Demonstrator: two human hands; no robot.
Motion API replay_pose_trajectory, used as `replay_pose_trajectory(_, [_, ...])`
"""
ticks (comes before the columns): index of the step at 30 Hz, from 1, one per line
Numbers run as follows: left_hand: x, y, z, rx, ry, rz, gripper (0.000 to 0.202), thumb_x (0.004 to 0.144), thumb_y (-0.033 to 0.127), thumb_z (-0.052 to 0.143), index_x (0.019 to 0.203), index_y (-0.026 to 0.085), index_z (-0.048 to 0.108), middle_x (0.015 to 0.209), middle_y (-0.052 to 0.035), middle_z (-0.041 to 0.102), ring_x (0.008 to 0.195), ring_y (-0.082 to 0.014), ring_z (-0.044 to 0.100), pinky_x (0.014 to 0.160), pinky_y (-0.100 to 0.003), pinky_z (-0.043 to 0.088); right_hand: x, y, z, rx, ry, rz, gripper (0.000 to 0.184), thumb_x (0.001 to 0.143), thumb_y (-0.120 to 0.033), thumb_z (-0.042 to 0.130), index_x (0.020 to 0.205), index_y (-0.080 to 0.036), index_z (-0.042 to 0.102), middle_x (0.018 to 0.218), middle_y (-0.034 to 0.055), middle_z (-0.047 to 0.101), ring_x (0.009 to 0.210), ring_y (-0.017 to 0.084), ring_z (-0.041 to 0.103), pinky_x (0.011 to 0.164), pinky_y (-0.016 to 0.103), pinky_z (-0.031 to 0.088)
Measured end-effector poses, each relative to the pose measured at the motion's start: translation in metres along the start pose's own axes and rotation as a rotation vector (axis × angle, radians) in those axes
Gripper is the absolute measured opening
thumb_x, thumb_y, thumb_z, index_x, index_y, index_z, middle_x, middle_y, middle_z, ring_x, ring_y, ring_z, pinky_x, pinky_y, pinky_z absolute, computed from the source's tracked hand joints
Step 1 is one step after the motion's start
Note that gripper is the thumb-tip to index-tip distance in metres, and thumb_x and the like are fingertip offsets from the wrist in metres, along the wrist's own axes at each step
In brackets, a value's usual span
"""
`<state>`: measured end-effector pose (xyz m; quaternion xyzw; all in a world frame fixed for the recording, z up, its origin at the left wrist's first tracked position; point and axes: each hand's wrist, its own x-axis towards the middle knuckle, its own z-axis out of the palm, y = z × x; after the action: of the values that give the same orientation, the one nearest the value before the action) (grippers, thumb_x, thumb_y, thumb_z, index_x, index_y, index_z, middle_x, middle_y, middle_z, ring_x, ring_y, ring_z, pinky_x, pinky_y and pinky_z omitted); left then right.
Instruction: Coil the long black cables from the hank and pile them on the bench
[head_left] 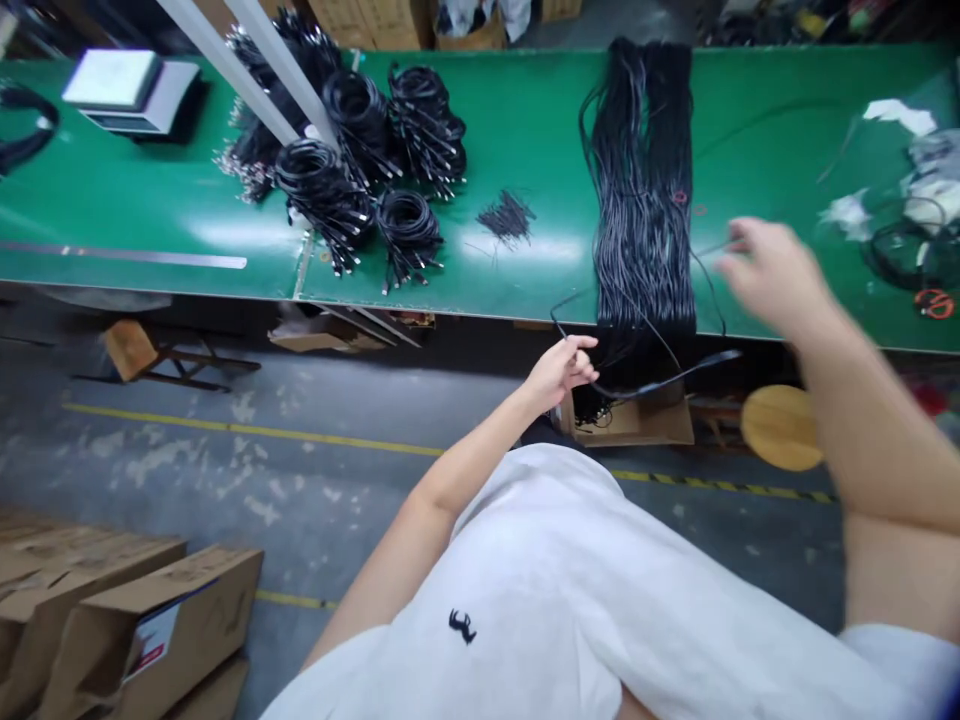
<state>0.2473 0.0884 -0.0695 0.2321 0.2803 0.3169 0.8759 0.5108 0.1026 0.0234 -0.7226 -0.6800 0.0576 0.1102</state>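
Note:
My left hand [562, 370] is closed around a black cable [652, 388] just in front of the table edge. One end of this cable, with a thicker tip, sticks out to the right. Over the table's right part, my right hand [772, 270] is blurred, its fingertips pinched on a thin dark strand [714, 247]; whether that belongs to the same cable I cannot tell. Between the hands lies a long bundle of straight black cables [645, 200], hanging over the front edge.
Coiled cable bundles [409, 230] and a scale [135, 90] stand left on the green table [540, 120]. Short black ties [508, 218] lie in a pile. An open carton [652, 420] and a round stool [782, 427] are below; cartons [165, 620] stand behind at left.

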Motion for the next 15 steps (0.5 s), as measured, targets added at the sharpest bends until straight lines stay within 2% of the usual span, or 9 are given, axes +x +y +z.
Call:
replay_pose_trajectory(2, [-0.012, 0.011, -0.007, 0.059, -0.067, -0.119, 0.027, 0.094, 0.039, 0.058, 0.094, 0.013, 0.063, 0.050, 0.0103, 0.032, 0.041, -0.0041, 0.035, 0.051, -0.018, 0.044, -0.023, -0.040, 0.029, 0.143, -0.046, -0.332, 0.053, 0.090, -0.020, 0.053, 0.142, -0.013, 0.047, 0.152, 0.0180, 0.039, 0.142, 0.028, 0.034, 0.115, 0.048, 0.031])
replay_pose_trajectory(4, [-0.030, 0.022, -0.009, 0.152, -0.132, -0.242, 0.028, 0.094, 0.038, 0.057, 0.087, 0.011, 0.063, 0.049, 0.0108, 0.029, 0.038, -0.0028, 0.025, 0.043, -0.016, 0.034, -0.040, -0.081, 0.061, 0.215, -0.196, -0.547, 0.047, 0.089, -0.017, 0.053, 0.136, -0.022, 0.054, 0.146, 0.0082, 0.050, 0.138, 0.025, 0.041, 0.118, 0.048, 0.026])
replay_pose_trajectory(6, [-0.050, 0.038, -0.015, 0.254, -0.126, -0.306, 0.028, 0.092, 0.037, 0.059, 0.085, 0.011, 0.063, 0.050, 0.0100, 0.032, 0.039, -0.0023, 0.025, 0.041, -0.015, 0.032, -0.042, -0.101, 0.084, 0.245, -0.338, -0.590, 0.032, 0.092, -0.020, 0.050, 0.120, -0.025, 0.065, 0.125, 0.0051, 0.065, 0.120, 0.022, 0.055, 0.112, 0.042, 0.035])
replay_pose_trajectory(7, [-0.062, 0.049, -0.022, 0.308, -0.105, -0.309, 0.026, 0.091, 0.037, 0.061, 0.087, 0.011, 0.064, 0.051, 0.0096, 0.033, 0.040, -0.0023, 0.027, 0.043, -0.015, 0.034, -0.038, -0.099, 0.089, 0.247, -0.368, -0.560, 0.027, 0.094, -0.023, 0.048, 0.113, -0.023, 0.068, 0.116, 0.0072, 0.069, 0.111, 0.022, 0.059, 0.105, 0.039, 0.041])
replay_pose_trajectory(8, [-0.074, 0.060, -0.032, 0.368, -0.080, -0.300, 0.025, 0.089, 0.036, 0.064, 0.090, 0.010, 0.065, 0.051, 0.0091, 0.036, 0.042, -0.0025, 0.030, 0.045, -0.015, 0.038, -0.030, -0.088, 0.091, 0.241, -0.368, -0.516, 0.028, 0.096, -0.025, 0.045, 0.109, -0.019, 0.069, 0.111, 0.0108, 0.070, 0.105, 0.023, 0.061, 0.098, 0.038, 0.044])
replay_pose_trajectory(10, [-0.101, 0.084, -0.061, 0.487, -0.003, -0.262, 0.023, 0.086, 0.032, 0.069, 0.091, 0.010, 0.066, 0.052, 0.0081, 0.040, 0.045, -0.0030, 0.037, 0.054, -0.017, 0.046, -0.012, -0.044, 0.090, 0.218, -0.284, -0.375, 0.038, 0.100, -0.028, 0.037, 0.108, -0.011, 0.069, 0.110, 0.0200, 0.069, 0.100, 0.026, 0.061, 0.087, 0.039, 0.046])
replay_pose_trajectory(12, [-0.129, 0.104, -0.091, 0.510, 0.129, -0.194, 0.020, 0.085, 0.030, 0.069, 0.084, 0.011, 0.065, 0.051, 0.0081, 0.041, 0.045, -0.0023, 0.038, 0.056, -0.016, 0.048, 0.003, 0.014, 0.092, 0.193, -0.223, -0.186, 0.041, 0.101, -0.037, 0.037, 0.113, -0.014, 0.069, 0.114, 0.0186, 0.069, 0.097, 0.022, 0.062, 0.082, 0.034, 0.044])
replay_pose_trajectory(14, [-0.151, 0.117, -0.113, 0.353, 0.291, -0.059, 0.019, 0.089, 0.029, 0.065, 0.080, 0.012, 0.062, 0.051, 0.0095, 0.037, 0.042, -0.0008, 0.032, 0.047, -0.011, 0.040, 0.011, 0.062, 0.106, 0.117, -0.241, -0.055, 0.050, 0.100, -0.053, 0.036, 0.110, -0.020, 0.072, 0.110, 0.0158, 0.072, 0.090, 0.020, 0.064, 0.076, 0.033, 0.045])
replay_pose_trajectory(15, [-0.159, 0.121, -0.120, 0.232, 0.366, 0.022, 0.020, 0.091, 0.028, 0.062, 0.080, 0.012, 0.060, 0.052, 0.0102, 0.034, 0.041, -0.0003, 0.029, 0.042, -0.009, 0.033, 0.012, 0.076, 0.117, 0.076, -0.232, -0.078, 0.055, 0.098, -0.061, 0.034, 0.105, -0.023, 0.073, 0.107, 0.0158, 0.073, 0.083, 0.020, 0.064, 0.071, 0.034, 0.045])
